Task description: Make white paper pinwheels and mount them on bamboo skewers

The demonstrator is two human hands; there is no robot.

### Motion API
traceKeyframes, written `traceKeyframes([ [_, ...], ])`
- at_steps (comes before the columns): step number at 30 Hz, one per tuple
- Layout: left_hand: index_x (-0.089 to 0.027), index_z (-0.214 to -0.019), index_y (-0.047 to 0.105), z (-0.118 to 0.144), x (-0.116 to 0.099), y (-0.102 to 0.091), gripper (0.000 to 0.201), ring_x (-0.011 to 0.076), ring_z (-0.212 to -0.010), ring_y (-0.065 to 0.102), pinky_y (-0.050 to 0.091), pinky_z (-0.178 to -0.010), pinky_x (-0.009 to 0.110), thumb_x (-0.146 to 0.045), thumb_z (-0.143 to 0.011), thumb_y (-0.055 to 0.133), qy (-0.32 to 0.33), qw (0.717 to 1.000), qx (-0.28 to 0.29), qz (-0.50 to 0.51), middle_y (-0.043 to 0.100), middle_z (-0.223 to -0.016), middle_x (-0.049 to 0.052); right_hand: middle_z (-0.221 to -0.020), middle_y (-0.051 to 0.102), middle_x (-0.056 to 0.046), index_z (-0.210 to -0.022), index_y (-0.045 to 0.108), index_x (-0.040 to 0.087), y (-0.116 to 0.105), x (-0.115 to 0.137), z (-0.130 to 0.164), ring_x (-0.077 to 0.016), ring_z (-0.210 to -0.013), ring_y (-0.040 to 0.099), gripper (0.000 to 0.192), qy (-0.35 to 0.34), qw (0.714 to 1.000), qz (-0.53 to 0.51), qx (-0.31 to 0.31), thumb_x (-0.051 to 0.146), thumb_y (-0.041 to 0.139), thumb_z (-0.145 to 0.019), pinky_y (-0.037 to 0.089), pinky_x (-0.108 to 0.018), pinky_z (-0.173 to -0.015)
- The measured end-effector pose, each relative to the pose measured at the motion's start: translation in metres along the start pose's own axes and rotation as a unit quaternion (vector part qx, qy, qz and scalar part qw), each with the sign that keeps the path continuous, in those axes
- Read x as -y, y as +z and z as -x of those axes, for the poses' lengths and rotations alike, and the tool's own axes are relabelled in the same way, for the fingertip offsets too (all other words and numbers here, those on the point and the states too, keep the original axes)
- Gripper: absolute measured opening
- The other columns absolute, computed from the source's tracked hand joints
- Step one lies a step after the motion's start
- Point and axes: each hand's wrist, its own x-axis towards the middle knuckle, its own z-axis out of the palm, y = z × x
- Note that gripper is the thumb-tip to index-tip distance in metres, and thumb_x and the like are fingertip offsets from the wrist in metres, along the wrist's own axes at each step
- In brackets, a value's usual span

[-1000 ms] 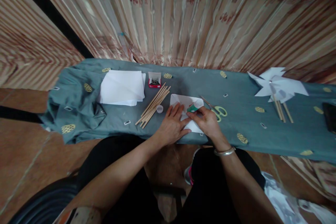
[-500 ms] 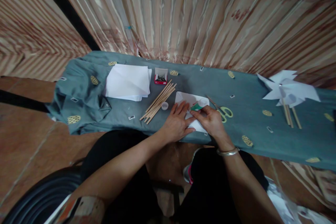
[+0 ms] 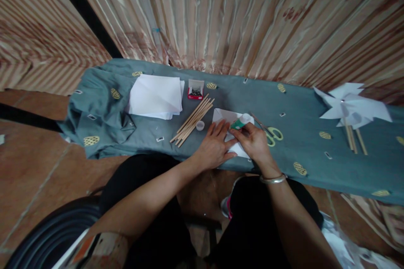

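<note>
1. Right hand [image 3: 256,145] is gripping a green glue tube [image 3: 237,123] with closed fingers, nozzle end pointing toward 10 o'clock, over the folded white paper [image 3: 227,116] at desk centre.
2. Left hand [image 3: 214,147] is lying flat, fingers spread open, pinning the near-left part of that paper; gripping nothing.
3. Done, as I read it: two finished paper pinwheels [image 3: 353,103] are lying at 3 o'clock, well apart from the hands.
4. Left, as I read it: the current sheet is looking folded only, not yet on a stick. The stack of white paper [image 3: 156,96] at 10 o'clock looks unused; the bundle of wooden sticks [image 3: 193,120] is sitting just left of the hands, and a box of pins [image 3: 195,89] is at 11 o'clock.
5. The small cap [image 3: 200,125] is lying between the sticks and the left hand.
6. Scissors [image 3: 274,134] are lying just right of the right hand, near the knuckles.
7. Edges: the paper is sitting close to the near edge of the desk [image 3: 315,159]; the curtain [image 3: 252,21] is running along the far edge.
8. Open room: bare cloth between scissors and pinwheels.
</note>
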Motion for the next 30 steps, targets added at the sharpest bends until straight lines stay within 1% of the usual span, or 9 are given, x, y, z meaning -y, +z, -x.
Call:
traceKeyframes([
  [7,-0.026,-0.135,0.051,-0.0006,0.0007,0.0006,0.053,0.0357,-0.143,0.025,0.022,-0.113,0.057,-0.052,-0.088,0.05,0.002,1.0,0.0,0.002,0.035,-0.152,0.015,-0.072,0.066,-0.005,-0.079,0.066,0.018,-0.0005,0.0,-0.0011,-0.0206,-0.067,0.06,0.031,0.001,1.0,0.023,-0.005,0.049,0.06,-0.079,0.043,-0.031,-0.063],
  [11,-0.026,-0.136,0.05,-0.0002,0.0011,0.0014,0.054,0.0365,-0.142,0.026,0.023,-0.113,0.057,-0.052,-0.088,0.051,0.003,1.0,-0.006,0.001,0.035,-0.151,0.016,-0.072,0.066,-0.005,-0.079,0.065,0.018,-0.001,-0.0002,-0.0009,-0.0208,-0.066,0.06,0.032,0.0,1.0,0.013,-0.007,0.05,0.06,-0.079,0.044,-0.032,-0.063],
  [16,-0.027,-0.136,0.049,0.0004,0.001,0.0013,0.054,0.036,-0.143,0.026,0.022,-0.112,0.057,-0.052,-0.089,0.049,0.004,1.0,-0.007,-0.005,0.035,-0.152,0.016,-0.067,0.064,-0.004,-0.074,0.064,0.02,-0.002,0.0009,-0.0007,-0.0202,-0.064,0.058,0.032,-0.002,1.0,0.018,-0.021,0.051,0.059,-0.079,0.044,-0.032,-0.062],
  [21,-0.027,-0.136,0.049,0.0003,0.0009,0.0005,0.053,0.0357,-0.142,0.026,0.023,-0.112,0.056,-0.052,-0.089,0.049,0.001,1.0,-0.006,-0.011,0.035,-0.152,0.015,-0.073,0.067,-0.006,-0.078,0.065,0.019,-0.0019,-0.0019,0.0002,-0.0223,-0.068,0.061,0.03,0.002,1.0,0.008,-0.012,0.048,0.06,-0.079,0.046,-0.034,-0.065],
  [26,-0.027,-0.137,0.048,0.0003,0.0012,0.0003,0.055,0.0356,-0.142,0.027,0.023,-0.112,0.057,-0.052,-0.088,0.051,0.001,1.0,-0.006,-0.009,0.035,-0.152,0.015,-0.074,0.068,-0.006,-0.08,0.066,0.019,-0.0025,-0.0044,0.0006,-0.0212,-0.068,0.062,0.028,-0.015,1.0,0.016,-0.01,0.046,0.061,-0.08,0.045,-0.032,-0.065],
  [30,-0.027,-0.136,0.05,0.0004,0.0013,-0.0003,0.054,0.0362,-0.142,0.028,0.024,-0.112,0.057,-0.053,-0.088,0.05,0.0,1.0,-0.008,-0.001,0.037,-0.151,0.016,-0.075,0.068,-0.006,-0.08,0.066,0.019,-0.0038,-0.0033,0.0006,-0.0211,-0.068,0.062,0.027,-0.013,1.0,0.012,-0.003,0.045,0.061,-0.08,0.046,-0.032,-0.066],
])
